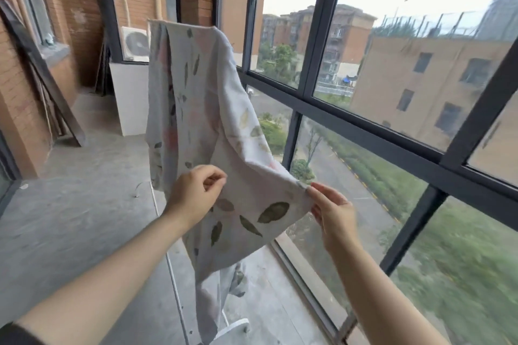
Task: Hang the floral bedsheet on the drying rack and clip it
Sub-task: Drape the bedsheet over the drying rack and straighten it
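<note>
The floral bedsheet [196,109], pale grey with leaf prints, hangs over the far top of the drying rack, and its near end stretches toward me. My left hand [193,196] pinches the sheet's near edge on the left. My right hand [330,213] pinches the same edge at its right corner. Between the hands the cloth is pulled taut, and below them it sags to the floor. Only white parts of the drying rack [173,269] show low down: a thin leg and a foot near the bottom. No clip is visible.
Large dark-framed windows [364,131] run along the right, close to my right hand. A bare concrete floor [70,218] spreads to the left. A white panel [129,98] and an air-conditioner unit [136,43] stand at the far end; dark boards [42,70] lean on the brick wall.
</note>
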The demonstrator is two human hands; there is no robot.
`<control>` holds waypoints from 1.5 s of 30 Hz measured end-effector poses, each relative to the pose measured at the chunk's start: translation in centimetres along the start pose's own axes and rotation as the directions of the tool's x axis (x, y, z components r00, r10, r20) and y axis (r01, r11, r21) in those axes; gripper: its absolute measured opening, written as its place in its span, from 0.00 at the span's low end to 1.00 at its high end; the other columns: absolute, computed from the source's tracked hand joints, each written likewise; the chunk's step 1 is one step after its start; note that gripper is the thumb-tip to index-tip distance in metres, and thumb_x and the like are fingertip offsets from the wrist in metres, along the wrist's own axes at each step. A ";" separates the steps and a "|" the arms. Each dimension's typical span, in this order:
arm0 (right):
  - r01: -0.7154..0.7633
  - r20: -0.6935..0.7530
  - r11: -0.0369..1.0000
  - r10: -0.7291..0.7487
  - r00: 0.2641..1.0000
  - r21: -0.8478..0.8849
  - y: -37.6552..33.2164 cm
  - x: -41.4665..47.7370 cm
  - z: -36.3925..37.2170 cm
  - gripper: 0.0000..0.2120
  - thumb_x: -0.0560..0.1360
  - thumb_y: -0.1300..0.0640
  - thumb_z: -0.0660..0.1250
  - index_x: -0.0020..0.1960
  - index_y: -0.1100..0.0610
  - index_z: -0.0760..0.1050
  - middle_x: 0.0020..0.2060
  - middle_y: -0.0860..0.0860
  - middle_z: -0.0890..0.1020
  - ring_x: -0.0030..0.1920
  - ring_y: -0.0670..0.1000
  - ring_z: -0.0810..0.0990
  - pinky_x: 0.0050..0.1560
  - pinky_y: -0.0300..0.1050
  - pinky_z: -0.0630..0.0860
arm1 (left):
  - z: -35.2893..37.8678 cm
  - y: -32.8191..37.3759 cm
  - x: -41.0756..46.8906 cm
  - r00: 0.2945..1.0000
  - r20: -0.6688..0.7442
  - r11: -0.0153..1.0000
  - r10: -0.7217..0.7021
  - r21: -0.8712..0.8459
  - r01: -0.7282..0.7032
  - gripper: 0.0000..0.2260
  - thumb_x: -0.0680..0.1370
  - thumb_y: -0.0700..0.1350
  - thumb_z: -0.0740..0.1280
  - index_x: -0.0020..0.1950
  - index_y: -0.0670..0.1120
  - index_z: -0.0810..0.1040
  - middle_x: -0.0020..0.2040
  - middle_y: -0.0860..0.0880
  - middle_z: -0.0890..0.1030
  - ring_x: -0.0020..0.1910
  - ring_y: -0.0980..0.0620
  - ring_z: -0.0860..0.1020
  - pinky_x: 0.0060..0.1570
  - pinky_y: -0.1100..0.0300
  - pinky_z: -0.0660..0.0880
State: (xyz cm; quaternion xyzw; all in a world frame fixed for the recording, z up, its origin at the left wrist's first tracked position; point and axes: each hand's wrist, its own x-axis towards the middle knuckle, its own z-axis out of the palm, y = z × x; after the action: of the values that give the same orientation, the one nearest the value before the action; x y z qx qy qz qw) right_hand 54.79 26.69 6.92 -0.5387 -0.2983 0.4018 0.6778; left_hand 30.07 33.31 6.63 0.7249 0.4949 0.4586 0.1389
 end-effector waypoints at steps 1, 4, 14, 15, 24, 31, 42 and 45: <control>0.059 -0.009 0.998 -0.059 0.998 -0.013 -1.3 -0.1 -0.3 0.04 0.71 0.62 0.74 0.46 0.56 0.83 0.41 0.55 0.84 0.41 0.50 0.80 0.40 0.39 0.76 | -0.2 0.8 0.6 0.999 -0.001 0.999 0.037 0.005 -0.037 0.02 0.76 0.43 0.69 0.46 0.48 0.82 0.43 0.54 0.81 0.40 0.59 0.79 0.42 0.65 0.77; 0.233 -0.008 0.970 -0.234 0.972 -0.067 -5.1 -0.2 -1.0 0.05 0.71 0.64 0.74 0.44 0.54 0.83 0.39 0.53 0.85 0.40 0.48 0.81 0.43 0.39 0.79 | -0.6 3.6 2.5 0.987 0.025 0.986 0.156 0.047 -0.157 0.02 0.75 0.41 0.69 0.46 0.47 0.82 0.43 0.52 0.80 0.40 0.54 0.79 0.45 0.57 0.78; 0.523 -0.103 0.842 -0.537 0.837 -0.134 -13.5 -0.3 -5.1 0.10 0.72 0.67 0.72 0.42 0.52 0.84 0.37 0.48 0.85 0.39 0.41 0.82 0.51 0.42 0.79 | -1.9 12.1 8.2 0.930 0.063 0.917 0.362 0.155 -0.367 0.08 0.74 0.38 0.71 0.52 0.43 0.81 0.50 0.47 0.80 0.41 0.48 0.80 0.47 0.51 0.78; 0.535 -0.080 0.832 -0.549 0.832 -0.148 -13.6 -0.6 -5.2 0.09 0.72 0.67 0.72 0.43 0.53 0.84 0.38 0.47 0.85 0.39 0.40 0.82 0.50 0.40 0.79 | -1.7 12.6 8.1 0.925 0.070 0.912 0.373 0.156 -0.379 0.09 0.73 0.38 0.71 0.53 0.43 0.80 0.52 0.47 0.79 0.41 0.49 0.80 0.47 0.51 0.78; 0.544 0.135 0.822 -0.528 0.838 -0.169 -12.1 -2.0 -4.3 0.09 0.72 0.69 0.71 0.43 0.56 0.85 0.36 0.46 0.86 0.38 0.41 0.83 0.43 0.34 0.78 | -0.4 14.0 6.8 0.905 0.120 0.895 0.409 0.141 -0.424 0.17 0.72 0.40 0.73 0.59 0.44 0.76 0.60 0.47 0.74 0.53 0.46 0.77 0.50 0.52 0.76; 0.450 0.424 0.867 -0.332 0.843 -0.215 -8.3 -0.5 -1.1 0.17 0.74 0.69 0.63 0.46 0.50 0.85 0.45 0.51 0.87 0.50 0.51 0.85 0.57 0.50 0.80 | 0.9 8.2 0.0 0.989 0.080 0.990 0.124 0.052 -0.129 0.15 0.69 0.50 0.75 0.40 0.49 0.69 0.39 0.53 0.72 0.34 0.57 0.72 0.33 0.65 0.68; 0.203 0.792 0.954 0.055 0.609 -0.223 -5.7 0.4 6.7 0.22 0.73 0.68 0.57 0.63 0.60 0.77 0.59 0.56 0.82 0.62 0.52 0.79 0.64 0.40 0.74 | 2.5 3.5 -2.0 0.974 0.001 0.932 -0.226 -0.292 0.216 0.15 0.69 0.49 0.77 0.49 0.49 0.76 0.42 0.55 0.83 0.39 0.62 0.79 0.39 0.63 0.76; 0.290 0.754 0.928 -0.017 0.657 -0.232 -5.1 2.0 6.5 0.21 0.76 0.73 0.54 0.63 0.64 0.77 0.54 0.58 0.83 0.56 0.52 0.83 0.59 0.39 0.77 | 2.2 1.8 -0.6 0.971 -0.013 0.937 -0.239 -0.267 0.227 0.07 0.72 0.44 0.74 0.40 0.43 0.78 0.33 0.47 0.81 0.31 0.58 0.73 0.34 0.60 0.69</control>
State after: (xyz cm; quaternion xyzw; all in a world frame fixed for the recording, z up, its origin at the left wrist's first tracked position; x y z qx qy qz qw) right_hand 51.51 31.05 13.39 -0.4077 -0.6553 0.4692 0.4292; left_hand 32.88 32.53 6.34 0.6258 0.5147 0.5169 0.2761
